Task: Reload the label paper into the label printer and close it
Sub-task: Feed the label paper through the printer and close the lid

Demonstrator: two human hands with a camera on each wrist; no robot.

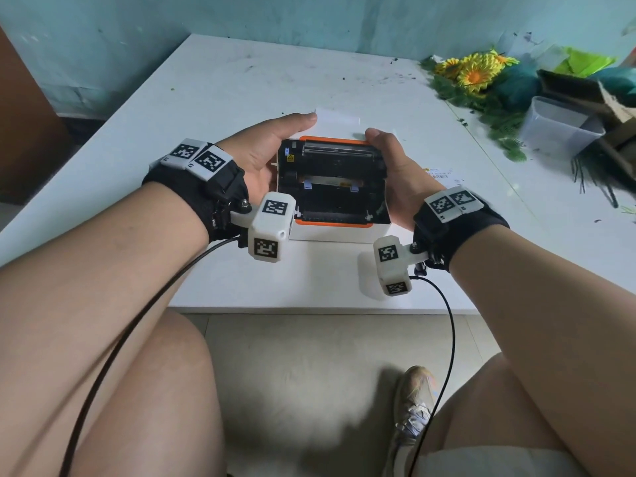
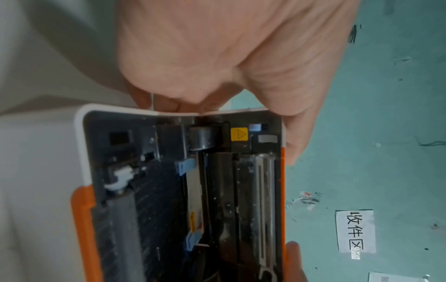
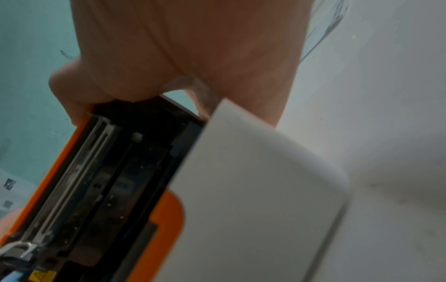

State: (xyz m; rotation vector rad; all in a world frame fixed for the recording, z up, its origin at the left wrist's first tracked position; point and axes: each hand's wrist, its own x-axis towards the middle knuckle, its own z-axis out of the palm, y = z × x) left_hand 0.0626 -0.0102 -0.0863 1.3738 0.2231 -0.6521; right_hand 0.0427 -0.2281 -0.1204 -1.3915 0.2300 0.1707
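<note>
A white label printer (image 1: 332, 180) with orange trim stands near the table's front edge. Its lid (image 1: 335, 141) is raised, showing the black inside and the metal print head. My left hand (image 1: 272, 146) grips the lid's left side, thumb laid along the top edge. My right hand (image 1: 392, 156) grips the right side, thumb on the orange rim. Between blue guides inside lies a strip of label paper (image 1: 332, 182). More white paper (image 1: 339, 117) shows behind the lid. The left wrist view shows the printer (image 2: 183, 190) under my left hand (image 2: 217, 57). The right wrist view shows its white body (image 3: 241, 190) below my right hand (image 3: 181, 47).
Printed labels (image 1: 444, 175) lie right of the printer. Artificial sunflowers (image 1: 475, 72), a clear plastic tub (image 1: 557, 123) and a cardboard box (image 1: 585, 91) crowd the table's far right. The white table's front edge (image 1: 309, 309) is just above my knees. A teal wall stands behind.
</note>
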